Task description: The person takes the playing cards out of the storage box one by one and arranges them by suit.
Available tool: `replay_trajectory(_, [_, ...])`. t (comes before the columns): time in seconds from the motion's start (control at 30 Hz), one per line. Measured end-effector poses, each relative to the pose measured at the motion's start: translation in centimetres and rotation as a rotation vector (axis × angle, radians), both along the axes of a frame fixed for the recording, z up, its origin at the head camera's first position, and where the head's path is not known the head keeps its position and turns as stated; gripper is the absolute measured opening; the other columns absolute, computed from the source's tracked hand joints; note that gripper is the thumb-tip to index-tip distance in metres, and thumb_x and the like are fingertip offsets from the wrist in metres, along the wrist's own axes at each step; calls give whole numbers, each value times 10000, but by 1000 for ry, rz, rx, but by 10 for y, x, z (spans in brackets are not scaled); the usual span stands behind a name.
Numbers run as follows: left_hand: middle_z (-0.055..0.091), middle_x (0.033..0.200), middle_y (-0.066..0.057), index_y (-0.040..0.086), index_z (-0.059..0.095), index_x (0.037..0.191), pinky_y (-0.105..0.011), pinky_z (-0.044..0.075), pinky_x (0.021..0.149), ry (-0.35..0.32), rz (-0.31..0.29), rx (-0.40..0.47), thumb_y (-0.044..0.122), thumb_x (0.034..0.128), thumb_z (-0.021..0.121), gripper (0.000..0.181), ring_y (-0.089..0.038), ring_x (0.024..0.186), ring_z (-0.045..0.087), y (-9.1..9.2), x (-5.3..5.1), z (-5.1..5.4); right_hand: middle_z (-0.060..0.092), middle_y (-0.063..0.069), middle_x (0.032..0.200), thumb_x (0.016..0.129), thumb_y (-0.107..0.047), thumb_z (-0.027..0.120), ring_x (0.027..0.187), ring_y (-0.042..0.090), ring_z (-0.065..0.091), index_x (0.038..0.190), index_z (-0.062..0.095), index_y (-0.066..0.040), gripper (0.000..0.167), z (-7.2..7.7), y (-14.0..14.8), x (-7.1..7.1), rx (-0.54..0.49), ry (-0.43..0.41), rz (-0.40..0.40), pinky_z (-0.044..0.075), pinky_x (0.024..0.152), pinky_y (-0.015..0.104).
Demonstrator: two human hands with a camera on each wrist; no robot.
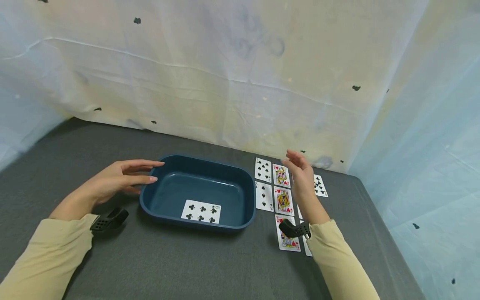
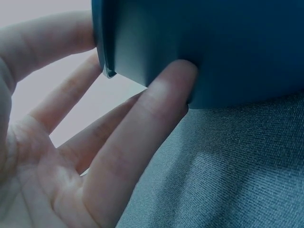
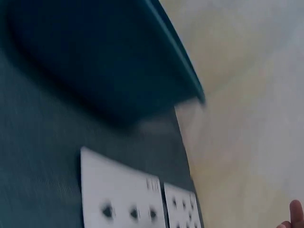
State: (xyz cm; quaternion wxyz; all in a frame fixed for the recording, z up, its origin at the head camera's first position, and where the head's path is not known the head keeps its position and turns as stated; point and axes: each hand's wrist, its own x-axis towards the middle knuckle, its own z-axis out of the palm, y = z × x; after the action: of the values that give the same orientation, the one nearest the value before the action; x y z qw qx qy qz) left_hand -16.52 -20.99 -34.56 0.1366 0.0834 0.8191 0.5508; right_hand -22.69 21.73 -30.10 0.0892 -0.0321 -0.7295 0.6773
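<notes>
A dark blue basin (image 1: 198, 162) stands on the grey table, with a clubs playing card (image 1: 201, 211) inside near its front wall. My left hand (image 1: 116, 179) holds the basin's left end. Some of its digits reach over the rim, while in the left wrist view one finger (image 2: 166, 95) presses the outer wall. To the basin's right, my right hand (image 1: 301, 183) is raised over rows of playing cards, fingers loosely bent, with nothing visible in it. Spades cards (image 1: 263, 169) lie beside red face cards (image 1: 281, 175). My right hand and wrist hide part of the layout.
A black spotted card (image 1: 320, 186) lies beyond my right hand. Pale sheets (image 1: 210, 83) hang behind the table and at both sides. Each wrist wears a black strap (image 1: 108, 220). The table's right edge (image 1: 390, 237) runs down beside my right sleeve.
</notes>
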Motion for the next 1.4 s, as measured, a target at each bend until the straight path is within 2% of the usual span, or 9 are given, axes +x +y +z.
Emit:
replay_trajectory(0.1, [271, 1546, -197, 133, 423, 1444, -594, 480, 909, -5, 0, 4, 368, 906, 656, 631, -457, 1396, 263, 1, -1, 0, 467, 95, 1333, 918, -15, 584, 1195, 160, 444, 1345, 479, -12, 440, 3, -14, 7, 10, 11, 78, 357, 1058, 333])
replay_trajectory(0.27, [275, 1546, -188, 136, 429, 1439, -576, 487, 912, -12, 2, 14, 368, 902, 661, 629, -437, 1400, 270, 2, -1, 1, 457, 119, 1386, 903, -23, 612, 1295, 218, 398, 1346, 492, -32, 459, 8, -35, 18, 72, 13, 192, 319, 1091, 403])
replay_trajectory(0.37, [266, 1550, -187, 135, 429, 1439, -577, 485, 915, -11, 1, 13, 372, 901, 662, 632, -440, 1403, 264, 4, -1, 1, 465, 136, 1390, 888, -16, 626, 1323, 258, 374, 1336, 502, -35, 466, 11, -47, 25, 91, 11, 249, 317, 1087, 437])
replay_trajectory(0.53, [251, 1553, -200, 128, 424, 1439, -592, 476, 919, -8, 4, 8, 377, 900, 662, 640, -460, 1400, 257, 5, -2, 2, 495, 128, 1380, 882, -31, 644, 1309, 251, 392, 1332, 509, -34, 469, 12, -64, 35, 137, 9, 331, 348, 1079, 459])
replay_trajectory(0.7, [251, 1551, -210, 123, 424, 1439, -595, 477, 915, -4, 4, 8, 374, 901, 662, 640, -469, 1395, 262, 6, -1, 2, 522, 112, 1359, 879, -53, 656, 1286, 238, 435, 1319, 531, -57, 457, 6, -79, 43, 201, -7, 420, 365, 1067, 447])
replay_trajectory(0.97, [249, 1553, -210, 130, 422, 1444, -592, 481, 911, -2, -2, 13, 360, 906, 657, 630, -463, 1399, 256, 7, -2, 2, 529, 142, 1337, 876, -70, 666, 1266, 289, 447, 1333, 518, -71, 481, -7, -100, 51, 201, -63, 550, 384, 1033, 434])
replay_trajectory(1.13, [251, 1549, -220, 125, 418, 1449, -585, 491, 897, 5, -3, 15, 341, 914, 651, 622, -471, 1391, 260, 8, -3, 1, 510, 135, 1368, 883, -105, 669, 1278, 300, 451, 1358, 497, -97, 505, -16, -110, 53, 246, -114, 631, 396, 1033, 425])
replay_trajectory(1.4, [252, 1546, -230, 129, 415, 1450, -578, 501, 884, 3, 3, 9, 343, 912, 653, 626, -480, 1387, 263, 9, -3, -1, 513, 122, 1365, 883, -128, 677, 1250, 292, 472, 1367, 495, -103, 517, -23, -114, 54, 294, -150, 694, 412, 1004, 397])
